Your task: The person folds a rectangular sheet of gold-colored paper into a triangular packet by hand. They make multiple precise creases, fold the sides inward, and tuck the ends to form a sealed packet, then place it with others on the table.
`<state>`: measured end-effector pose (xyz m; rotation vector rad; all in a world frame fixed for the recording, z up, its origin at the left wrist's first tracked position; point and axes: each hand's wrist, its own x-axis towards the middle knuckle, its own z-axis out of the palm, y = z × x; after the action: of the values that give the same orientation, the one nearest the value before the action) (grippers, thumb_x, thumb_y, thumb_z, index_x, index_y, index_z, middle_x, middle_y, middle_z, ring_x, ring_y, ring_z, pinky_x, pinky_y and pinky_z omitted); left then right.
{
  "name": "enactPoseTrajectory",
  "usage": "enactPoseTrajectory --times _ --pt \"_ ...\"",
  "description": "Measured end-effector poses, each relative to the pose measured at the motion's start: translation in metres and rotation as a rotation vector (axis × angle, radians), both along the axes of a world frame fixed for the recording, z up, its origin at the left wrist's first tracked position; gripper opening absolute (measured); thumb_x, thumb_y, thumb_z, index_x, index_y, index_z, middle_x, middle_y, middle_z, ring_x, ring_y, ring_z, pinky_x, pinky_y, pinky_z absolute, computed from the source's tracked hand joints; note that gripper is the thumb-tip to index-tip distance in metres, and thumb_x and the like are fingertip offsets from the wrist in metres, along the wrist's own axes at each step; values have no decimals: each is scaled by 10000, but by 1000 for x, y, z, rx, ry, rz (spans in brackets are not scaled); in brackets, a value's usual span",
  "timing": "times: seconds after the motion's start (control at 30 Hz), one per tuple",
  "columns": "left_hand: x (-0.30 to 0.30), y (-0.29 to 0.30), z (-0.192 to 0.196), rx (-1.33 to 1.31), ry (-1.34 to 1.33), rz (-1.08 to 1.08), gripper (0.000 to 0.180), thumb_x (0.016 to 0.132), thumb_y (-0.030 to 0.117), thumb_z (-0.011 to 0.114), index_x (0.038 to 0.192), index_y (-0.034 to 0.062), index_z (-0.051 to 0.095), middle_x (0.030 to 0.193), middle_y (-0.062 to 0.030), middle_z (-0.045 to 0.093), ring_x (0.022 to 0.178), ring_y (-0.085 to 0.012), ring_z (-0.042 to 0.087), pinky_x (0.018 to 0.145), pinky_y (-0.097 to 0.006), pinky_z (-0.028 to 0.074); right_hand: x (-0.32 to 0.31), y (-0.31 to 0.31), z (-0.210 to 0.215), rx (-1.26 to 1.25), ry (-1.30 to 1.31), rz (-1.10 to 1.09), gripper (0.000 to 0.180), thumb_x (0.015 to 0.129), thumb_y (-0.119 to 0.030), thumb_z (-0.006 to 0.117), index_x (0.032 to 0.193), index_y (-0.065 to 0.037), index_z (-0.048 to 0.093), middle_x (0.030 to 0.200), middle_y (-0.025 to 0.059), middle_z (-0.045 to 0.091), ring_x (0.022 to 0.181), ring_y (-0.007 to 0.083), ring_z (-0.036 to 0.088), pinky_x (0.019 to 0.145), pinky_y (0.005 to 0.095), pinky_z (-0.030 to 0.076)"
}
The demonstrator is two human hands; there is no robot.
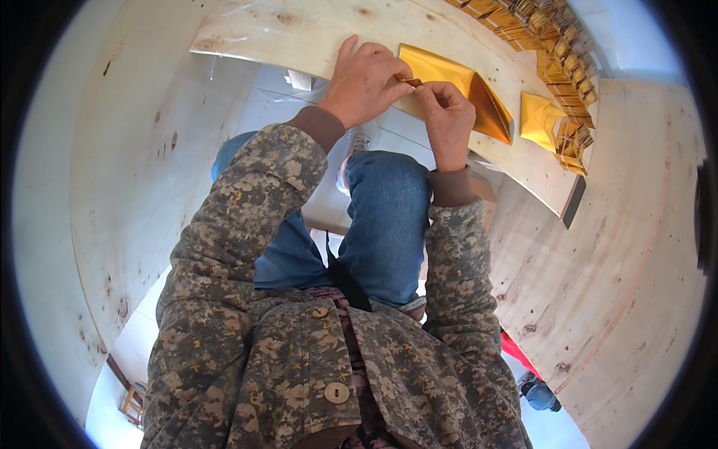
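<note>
My left hand (364, 84) and my right hand (450, 121) meet over the near edge of the wooden board. Both are closed, thumbs against fingertips, on a small brownish-gold folded paper piece (414, 82). Fingers cover most of it, so its full shape cannot be made out. Right behind the hands a stack of shiny gold paper sheets (441, 69) lies on the board, its right corner lifted and bent over the edge. To its right is a smaller gold folded paper (540, 120).
Many folded gold paper pieces (550, 45) stand in a long curved row along the far right of the wooden board (299, 26). Pale plywood panels (149, 135) flank me on both sides. My knees (385, 217) are below the board's near edge.
</note>
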<state>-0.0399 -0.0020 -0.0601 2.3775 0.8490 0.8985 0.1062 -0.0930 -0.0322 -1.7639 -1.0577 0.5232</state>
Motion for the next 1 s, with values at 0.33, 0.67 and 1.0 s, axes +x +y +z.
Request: enactPoseTrajectory --times 0.33,0.67,1.0 --pt "3 0 0 7 18 8 145 896 274 705 941 137 693 1016 -42 669 1156 -264 561 1123 -576 257 4 3 1 -39 46 10 135 861 -113 757 886 18 736 748 53 719 658 76 607 614 243 494" --pt "7 2 -2 21 18 2 155 922 279 675 943 126 688 1011 -40 653 1150 -257 547 1112 -562 251 9 6 3 -67 4 33 150 859 -135 763 893 9 741 765 53 729 697 77 630 656 248 511" --pt "10 4 -4 41 20 -2 151 929 281 665 938 131 685 1002 -36 651 1128 -258 547 1089 -548 265 25 6 0 -59 129 123 148 854 -107 770 932 19 754 804 41 740 729 64 634 674 237 517"
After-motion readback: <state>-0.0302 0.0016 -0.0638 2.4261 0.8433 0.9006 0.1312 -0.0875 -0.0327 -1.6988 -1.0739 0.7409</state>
